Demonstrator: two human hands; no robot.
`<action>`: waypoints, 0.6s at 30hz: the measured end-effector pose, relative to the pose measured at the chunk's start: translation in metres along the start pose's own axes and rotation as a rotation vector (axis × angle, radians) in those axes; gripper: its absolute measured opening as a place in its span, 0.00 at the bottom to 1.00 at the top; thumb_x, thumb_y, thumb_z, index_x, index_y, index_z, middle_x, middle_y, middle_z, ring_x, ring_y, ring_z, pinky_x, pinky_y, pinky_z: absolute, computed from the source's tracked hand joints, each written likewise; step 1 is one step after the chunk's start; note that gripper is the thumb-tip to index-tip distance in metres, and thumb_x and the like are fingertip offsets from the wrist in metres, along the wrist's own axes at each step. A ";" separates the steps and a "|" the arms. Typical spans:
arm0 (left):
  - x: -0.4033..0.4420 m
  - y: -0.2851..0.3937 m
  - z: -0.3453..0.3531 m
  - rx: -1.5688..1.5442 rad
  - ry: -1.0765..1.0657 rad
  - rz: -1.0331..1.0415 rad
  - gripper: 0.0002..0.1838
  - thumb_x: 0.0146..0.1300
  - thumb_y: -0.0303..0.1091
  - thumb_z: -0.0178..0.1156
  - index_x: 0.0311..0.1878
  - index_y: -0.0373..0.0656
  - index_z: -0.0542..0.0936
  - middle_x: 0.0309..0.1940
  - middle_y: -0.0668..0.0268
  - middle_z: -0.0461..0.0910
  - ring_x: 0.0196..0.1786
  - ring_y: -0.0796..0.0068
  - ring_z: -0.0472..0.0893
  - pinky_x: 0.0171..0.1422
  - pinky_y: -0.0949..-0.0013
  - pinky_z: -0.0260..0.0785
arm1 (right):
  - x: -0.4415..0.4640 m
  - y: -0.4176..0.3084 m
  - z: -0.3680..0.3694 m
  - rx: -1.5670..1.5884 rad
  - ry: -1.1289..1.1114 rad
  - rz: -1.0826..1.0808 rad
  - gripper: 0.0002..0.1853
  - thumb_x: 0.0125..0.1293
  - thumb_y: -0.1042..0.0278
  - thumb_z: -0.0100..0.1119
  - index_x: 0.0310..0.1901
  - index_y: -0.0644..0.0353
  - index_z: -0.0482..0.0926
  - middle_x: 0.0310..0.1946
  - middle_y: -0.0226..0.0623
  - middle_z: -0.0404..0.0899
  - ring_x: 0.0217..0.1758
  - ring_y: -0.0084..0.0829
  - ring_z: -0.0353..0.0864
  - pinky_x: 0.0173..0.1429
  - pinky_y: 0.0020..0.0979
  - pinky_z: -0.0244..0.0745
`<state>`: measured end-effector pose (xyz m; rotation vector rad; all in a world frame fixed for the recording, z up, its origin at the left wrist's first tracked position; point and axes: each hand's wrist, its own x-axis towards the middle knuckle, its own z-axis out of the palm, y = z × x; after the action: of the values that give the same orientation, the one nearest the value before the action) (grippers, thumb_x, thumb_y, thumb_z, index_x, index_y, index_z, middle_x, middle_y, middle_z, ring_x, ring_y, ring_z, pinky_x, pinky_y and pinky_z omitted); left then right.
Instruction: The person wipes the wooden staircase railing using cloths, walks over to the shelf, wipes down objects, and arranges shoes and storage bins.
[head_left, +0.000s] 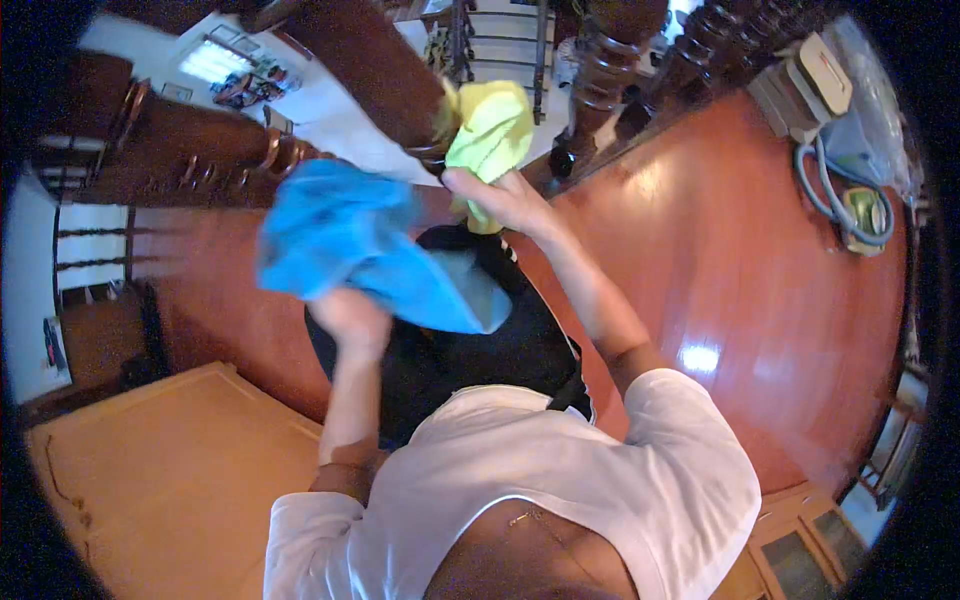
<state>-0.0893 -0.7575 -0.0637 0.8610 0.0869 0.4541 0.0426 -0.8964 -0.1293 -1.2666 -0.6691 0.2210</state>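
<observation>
The step in hand is the handling of two cloths at once, one in each hand, beside a dark wooden railing [350,70]. The left hand [352,318] is clamped on a bright blue, loosely bunched cloth [340,225], though its fingers are mostly hidden beneath the folds. One loose corner of this cloth spreads across the front of the person's black legwear [450,365], and blur over both the fabric and the hand suggests motion. The right hand [515,205] is closed around a yellow-green, soft crumpled cloth [492,125], the thumb pressed near its lower part; most of the fabric stands above the hand, and some hangs below. That cloth lies close to the railing, but whether it touches the wood cannot be told. The two cloths are apart, the blue one lower and to the left. Around them runs a glossy reddish-brown floor [720,270]. As a judgement, any next move calls for a firm hold on each bunch, the loose blue corner gathered in, and enough room between the hands that the cloths do not tangle.
</observation>
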 end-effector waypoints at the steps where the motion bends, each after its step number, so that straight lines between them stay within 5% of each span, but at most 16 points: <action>1: 0.011 0.022 0.010 0.418 0.204 0.209 0.24 0.63 0.51 0.40 0.54 0.43 0.66 0.50 0.62 0.70 0.52 0.64 0.69 0.60 0.59 0.58 | 0.011 -0.014 0.003 -0.089 0.006 0.097 0.28 0.57 0.52 0.58 0.52 0.65 0.66 0.45 0.39 0.71 0.49 0.33 0.69 0.53 0.31 0.65; 2: 0.026 0.050 0.018 0.608 0.195 0.359 0.24 0.63 0.51 0.40 0.53 0.44 0.66 0.51 0.63 0.69 0.52 0.67 0.68 0.60 0.59 0.58 | 0.022 -0.021 0.008 -0.180 0.008 0.193 0.27 0.55 0.55 0.61 0.51 0.64 0.67 0.43 0.36 0.71 0.47 0.29 0.70 0.50 0.31 0.68; 4: 0.048 0.094 0.021 0.397 0.427 0.685 0.19 0.60 0.47 0.46 0.45 0.40 0.72 0.44 0.63 0.73 0.45 0.69 0.72 0.54 0.60 0.63 | 0.039 0.004 0.024 -0.394 0.316 -0.270 0.29 0.50 0.58 0.66 0.50 0.66 0.67 0.40 0.39 0.74 0.45 0.34 0.73 0.52 0.30 0.68; 6: 0.064 0.136 -0.005 0.516 0.462 0.815 0.19 0.59 0.46 0.49 0.43 0.40 0.72 0.41 0.63 0.74 0.43 0.68 0.72 0.52 0.60 0.64 | 0.044 0.014 0.022 -0.272 0.256 -0.360 0.32 0.47 0.63 0.68 0.52 0.65 0.65 0.43 0.40 0.73 0.47 0.33 0.74 0.54 0.30 0.68; 7: 0.075 0.150 -0.023 0.588 0.465 0.821 0.18 0.58 0.45 0.50 0.42 0.40 0.73 0.40 0.63 0.75 0.42 0.68 0.73 0.51 0.60 0.65 | 0.042 0.019 0.020 -0.088 0.206 -0.176 0.33 0.46 0.66 0.69 0.53 0.64 0.65 0.44 0.38 0.73 0.49 0.32 0.73 0.56 0.29 0.67; 8: 0.087 0.163 -0.041 0.681 0.454 0.795 0.18 0.58 0.45 0.51 0.41 0.39 0.73 0.39 0.63 0.75 0.41 0.68 0.73 0.50 0.61 0.65 | 0.045 0.001 0.027 -0.158 0.278 -0.267 0.22 0.50 0.73 0.64 0.48 0.65 0.70 0.44 0.35 0.74 0.43 0.28 0.75 0.50 0.29 0.70; 12: 0.155 0.130 -0.100 1.322 0.140 0.512 0.16 0.55 0.43 0.55 0.36 0.38 0.75 0.34 0.62 0.77 0.37 0.67 0.75 0.46 0.61 0.67 | 0.039 0.000 0.025 -0.284 0.276 -0.081 0.14 0.53 0.70 0.61 0.41 0.64 0.75 0.37 0.35 0.77 0.42 0.27 0.75 0.48 0.29 0.69; 13: 0.169 0.089 -0.063 1.210 0.281 0.786 0.15 0.47 0.39 0.63 0.30 0.37 0.76 0.24 0.61 0.77 0.30 0.65 0.76 0.40 0.63 0.68 | 0.039 -0.011 0.029 -0.242 0.272 -0.004 0.15 0.53 0.69 0.61 0.42 0.64 0.75 0.38 0.35 0.77 0.42 0.27 0.75 0.50 0.30 0.68; 14: 0.173 0.063 -0.031 0.992 0.315 1.178 0.13 0.49 0.37 0.61 0.30 0.36 0.76 0.26 0.60 0.78 0.30 0.66 0.76 0.37 0.64 0.67 | 0.038 -0.005 0.023 -0.309 0.273 0.043 0.16 0.53 0.68 0.62 0.43 0.64 0.74 0.39 0.36 0.76 0.42 0.28 0.74 0.51 0.31 0.67; 15: 0.155 0.053 -0.049 1.321 0.649 0.770 0.20 0.50 0.28 0.59 0.46 0.34 0.67 0.37 0.61 0.76 0.38 0.69 0.77 0.42 0.73 0.69 | 0.037 -0.011 0.023 -0.329 0.285 -0.017 0.20 0.50 0.65 0.65 0.44 0.64 0.73 0.39 0.35 0.76 0.40 0.28 0.74 0.48 0.29 0.68; 16: 0.173 0.040 -0.060 0.604 0.163 0.846 0.29 0.43 0.22 0.62 0.51 0.35 0.63 0.37 0.62 0.77 0.38 0.72 0.79 0.42 0.75 0.70 | 0.037 -0.022 0.027 -0.348 0.300 -0.076 0.25 0.48 0.61 0.68 0.45 0.63 0.71 0.38 0.34 0.75 0.38 0.28 0.73 0.45 0.28 0.70; 18: 0.175 0.031 -0.086 0.546 0.055 0.681 0.22 0.40 0.20 0.59 0.44 0.34 0.70 0.32 0.61 0.79 0.32 0.72 0.80 0.39 0.72 0.72 | 0.028 -0.048 0.026 -0.428 0.298 0.108 0.21 0.50 0.61 0.67 0.42 0.63 0.72 0.34 0.33 0.75 0.34 0.26 0.73 0.40 0.26 0.71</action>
<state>0.0354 -0.6059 -0.0778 1.4174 -0.0394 1.1246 0.0400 -0.8761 -0.0718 -1.7078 -0.4003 -0.0291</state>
